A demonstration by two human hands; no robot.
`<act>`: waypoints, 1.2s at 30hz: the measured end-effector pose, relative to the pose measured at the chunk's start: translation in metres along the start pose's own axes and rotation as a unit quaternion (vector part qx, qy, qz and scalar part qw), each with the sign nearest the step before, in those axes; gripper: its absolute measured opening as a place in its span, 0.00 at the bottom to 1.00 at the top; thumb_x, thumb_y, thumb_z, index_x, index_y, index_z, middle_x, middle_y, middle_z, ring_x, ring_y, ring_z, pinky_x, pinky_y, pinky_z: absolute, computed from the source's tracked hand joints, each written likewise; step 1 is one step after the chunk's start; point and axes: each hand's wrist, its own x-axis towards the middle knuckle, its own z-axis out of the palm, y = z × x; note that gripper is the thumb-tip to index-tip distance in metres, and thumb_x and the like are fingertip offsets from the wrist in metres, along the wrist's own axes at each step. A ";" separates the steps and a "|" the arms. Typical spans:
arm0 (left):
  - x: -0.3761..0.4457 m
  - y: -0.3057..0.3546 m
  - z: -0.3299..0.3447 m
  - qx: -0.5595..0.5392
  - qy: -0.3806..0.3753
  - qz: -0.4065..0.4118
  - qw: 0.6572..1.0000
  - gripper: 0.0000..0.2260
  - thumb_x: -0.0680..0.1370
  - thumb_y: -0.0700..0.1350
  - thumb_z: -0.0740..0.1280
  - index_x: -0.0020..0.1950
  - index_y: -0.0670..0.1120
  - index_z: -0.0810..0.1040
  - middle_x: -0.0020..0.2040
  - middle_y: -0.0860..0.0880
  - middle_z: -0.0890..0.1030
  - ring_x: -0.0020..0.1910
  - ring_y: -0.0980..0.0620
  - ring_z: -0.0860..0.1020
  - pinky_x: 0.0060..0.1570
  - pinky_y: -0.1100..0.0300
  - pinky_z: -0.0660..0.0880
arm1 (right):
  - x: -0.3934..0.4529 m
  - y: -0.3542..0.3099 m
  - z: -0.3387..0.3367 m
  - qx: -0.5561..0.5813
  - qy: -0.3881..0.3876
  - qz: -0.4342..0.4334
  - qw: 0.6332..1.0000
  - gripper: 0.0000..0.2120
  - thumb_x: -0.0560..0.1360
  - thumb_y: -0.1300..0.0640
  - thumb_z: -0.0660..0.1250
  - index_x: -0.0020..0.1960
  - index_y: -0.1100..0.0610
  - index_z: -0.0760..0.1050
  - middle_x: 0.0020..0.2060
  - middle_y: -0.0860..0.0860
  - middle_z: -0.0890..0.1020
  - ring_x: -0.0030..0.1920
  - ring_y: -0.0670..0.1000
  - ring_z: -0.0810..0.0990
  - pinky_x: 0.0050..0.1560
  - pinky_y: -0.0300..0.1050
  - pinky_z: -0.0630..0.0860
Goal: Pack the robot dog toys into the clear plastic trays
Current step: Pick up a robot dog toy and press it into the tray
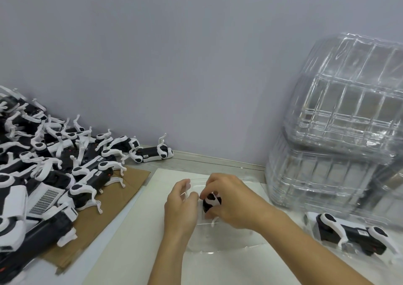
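While your two hands meet over the clear tray (220,248) lying on the white sheet (135,230), the landmark for everything else, your right hand (231,202) curls its fingers and thumb round a black-and-white robot dog toy (212,202), holding it directly above the tray's middle; one white leg pokes down below the palm. Your left hand (182,204) sits just left of the toy, thumb and fingers pinching a thin clear edge, apparently the tray's wall or flap, though blur keeps me from saying which. Left of the tray, a big heap of loose robot dogs (43,167) sprawls across a sheet of brown cardboard (102,217), legs sticking out every way. Beyond the tray, near the grey wall (174,66), one dog (152,154) lies on its own at the heap's far end. Right of the tray, a tall stack of empty clear trays (340,136) leans against the wall, upper batch tilted over the lower. In front of that stack, still right of the tray, a packed dog (351,233) lies on its side inside a clear tray, legs folded along the body.
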 end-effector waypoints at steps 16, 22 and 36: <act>-0.001 0.000 -0.001 -0.009 -0.002 -0.009 1.000 0.18 0.79 0.37 0.62 0.68 0.49 0.75 0.65 0.53 0.77 0.65 0.54 0.72 0.59 0.60 0.67 | -0.046 -0.026 0.022 -0.093 0.046 0.113 0.988 0.24 0.78 0.33 0.43 0.65 0.41 0.66 0.70 0.42 0.64 0.72 0.52 0.60 0.71 0.57 0.53; -0.001 0.002 0.000 -0.003 -0.001 -0.012 1.000 0.18 0.79 0.37 0.63 0.68 0.49 0.75 0.66 0.52 0.77 0.65 0.54 0.72 0.59 0.60 0.66 | -0.050 -0.026 0.025 -0.094 0.071 0.111 0.987 0.19 0.79 0.38 0.44 0.63 0.40 0.66 0.65 0.40 0.68 0.67 0.46 0.66 0.70 0.53 0.51; -0.013 0.013 0.012 0.126 -0.081 0.000 0.989 0.18 0.79 0.43 0.63 0.68 0.57 0.75 0.59 0.52 0.75 0.60 0.54 0.73 0.56 0.59 0.67 | -0.074 -0.032 -0.001 0.128 0.346 0.069 0.927 0.18 0.78 0.47 0.54 0.62 0.43 0.77 0.60 0.35 0.74 0.65 0.42 0.70 0.59 0.31 0.67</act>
